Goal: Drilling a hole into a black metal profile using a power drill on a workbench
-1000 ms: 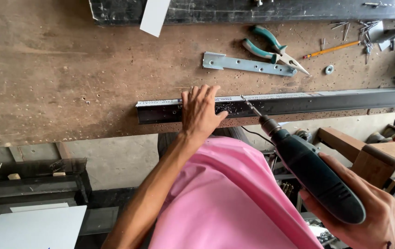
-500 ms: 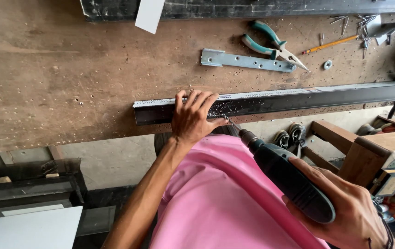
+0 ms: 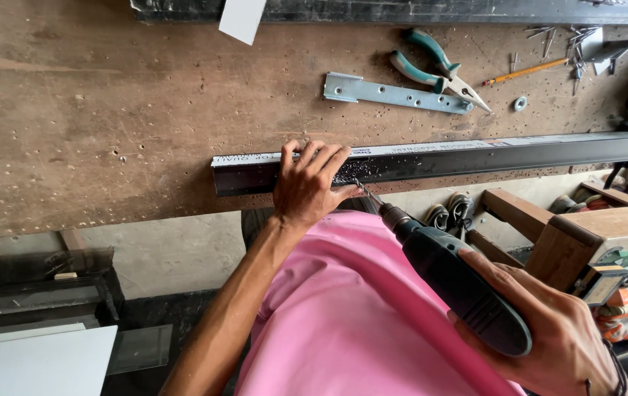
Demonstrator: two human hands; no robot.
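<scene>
A long dark metal profile (image 3: 475,155) lies along the near edge of the worn wooden workbench (image 3: 108,110). My left hand (image 3: 307,187) presses down on the profile near its left end, fingers spread over its top. My right hand (image 3: 556,337) grips a dark cordless drill (image 3: 461,290). The drill's bit (image 3: 364,189) touches the profile's front face right beside my left thumb. Metal shavings are scattered on the profile around that spot.
On the bench behind the profile lie a flat metal bracket (image 3: 395,93), green-handled pliers (image 3: 431,66), a pencil (image 3: 527,71), a washer (image 3: 520,103) and loose screws (image 3: 563,37). A wooden stool (image 3: 585,235) and cluttered boxes stand at the right; white panels (image 3: 35,359) lie at lower left.
The drill has moved left and in toward the profile until its bit meets the front face by my left hand. My left hand has stayed on the profile.
</scene>
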